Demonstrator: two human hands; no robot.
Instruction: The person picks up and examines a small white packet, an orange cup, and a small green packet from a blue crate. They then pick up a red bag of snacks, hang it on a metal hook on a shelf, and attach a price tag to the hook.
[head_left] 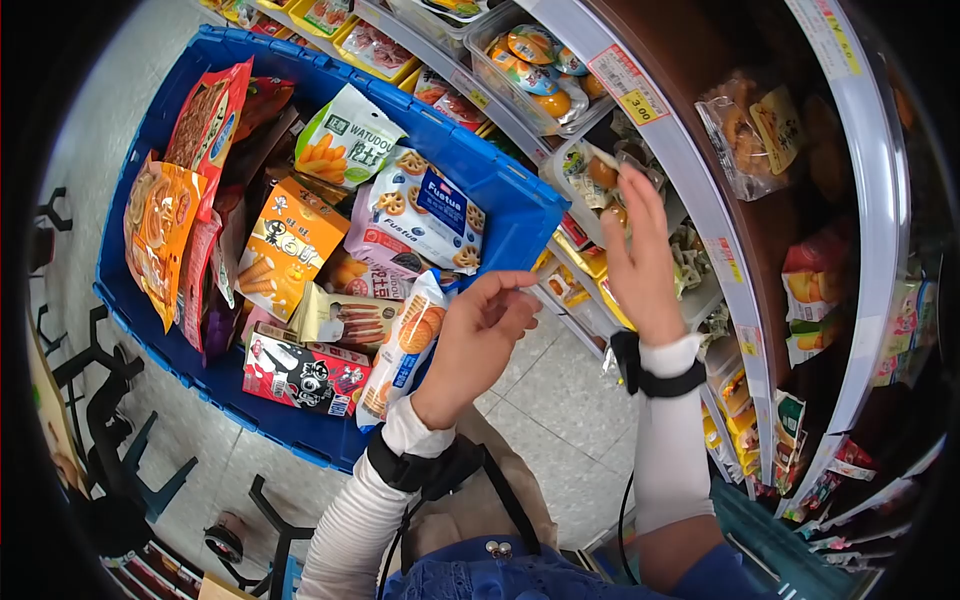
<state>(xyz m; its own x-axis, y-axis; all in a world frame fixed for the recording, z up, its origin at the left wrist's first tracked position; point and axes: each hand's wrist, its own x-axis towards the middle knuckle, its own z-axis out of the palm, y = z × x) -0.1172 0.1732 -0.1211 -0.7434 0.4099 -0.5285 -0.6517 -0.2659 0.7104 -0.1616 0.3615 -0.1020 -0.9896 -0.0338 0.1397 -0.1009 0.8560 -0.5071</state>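
My left hand (pixel 485 340) hovers over the near right corner of a blue crate (pixel 525 190), its fingers loosely curled with nothing visible in them. Closest to it is a long blue-and-white biscuit packet (pixel 405 345) in the crate. Beside that lie a gold snack pack (pixel 345 318), a red-and-black box (pixel 300 372) and a white Fustua pretzel bag (pixel 425 205). My right hand (pixel 645 270) is raised with fingers stretched out. It overlaps a clear plastic bin (pixel 690 195) of small wrapped items on the shelf.
More snacks fill the crate, including an orange box (pixel 290 240), a green-and-white bag (pixel 345 135) and an orange packet (pixel 165 235). Shelves with price tags (pixel 635 98) curve along the right. Another clear bin (pixel 510 85) holds orange-and-blue packs. Black stand legs (pixel 280 535) stand on the floor at lower left.
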